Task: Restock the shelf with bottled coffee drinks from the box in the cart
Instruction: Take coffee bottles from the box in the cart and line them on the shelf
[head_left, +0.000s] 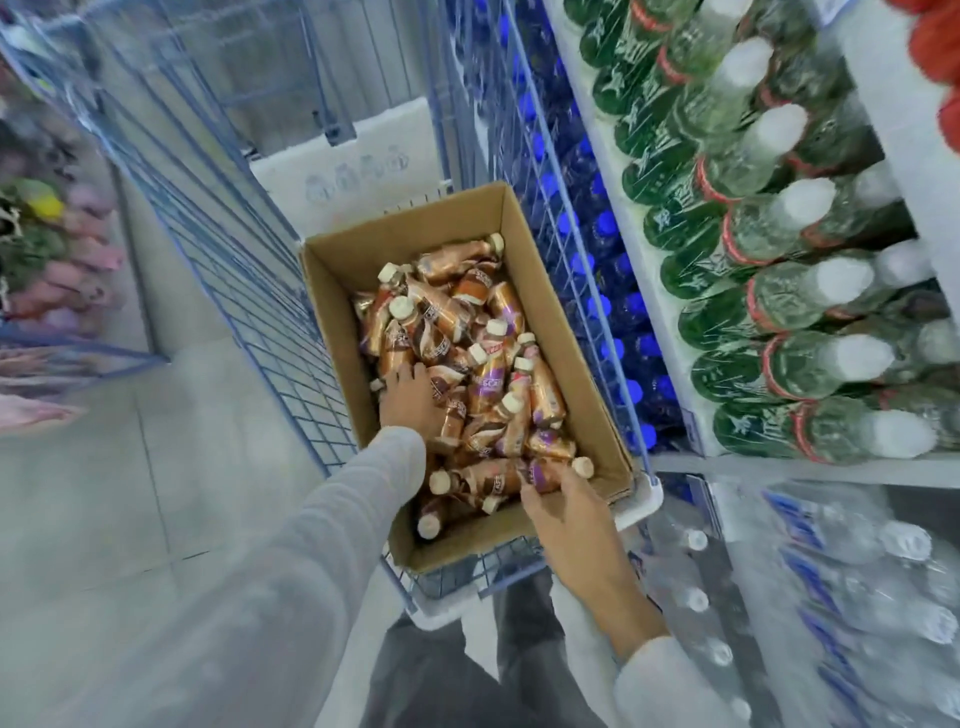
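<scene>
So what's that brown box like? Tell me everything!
The box is plain brown cardboard, long and open on top. It sits inside a blue wire cart. It holds a loose heap of little coffee bottles with cream caps, lying on their sides and pointing every way. The left hand reaches into the heap. The right hand has its fingers round a bottle by the near wall.

Shop, drinks aisle: shelf (636, 244) lined with rows of identical green bottles (753, 244), white caps; blue bottles (608, 291) below; wrapped water packs (831, 571) lower right. Blue wire cart (249, 291) on tiled floor (104, 493) carries cardboard box (332, 291) heaped with coffee bottles (467, 364).
</scene>
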